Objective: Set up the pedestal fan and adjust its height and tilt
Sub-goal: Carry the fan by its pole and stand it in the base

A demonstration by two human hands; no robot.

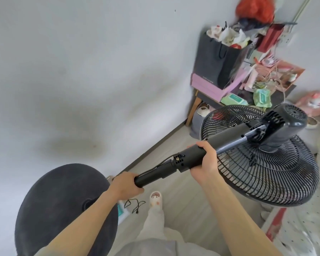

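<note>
Cluttered side table [193, 108] beyond fan head [266, 172]; left hand [126, 183] and right hand [205, 163], fingers [203, 147] tight around pole [155, 174].

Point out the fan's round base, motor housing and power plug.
round base [50, 196]: head view, on its flat face.
motor housing [292, 117]: head view, on the vented rear cap.
power plug [137, 212]: head view, on its dark body.

Home bedroom — cluttered side table [283, 96], bed edge [307, 224], slipper [156, 200].

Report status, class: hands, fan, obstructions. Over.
Left hand grips pole low, right hand its thick section. Fan held off floor, lying sideways. Base apart, at left. Cluttered table close behind.
</note>
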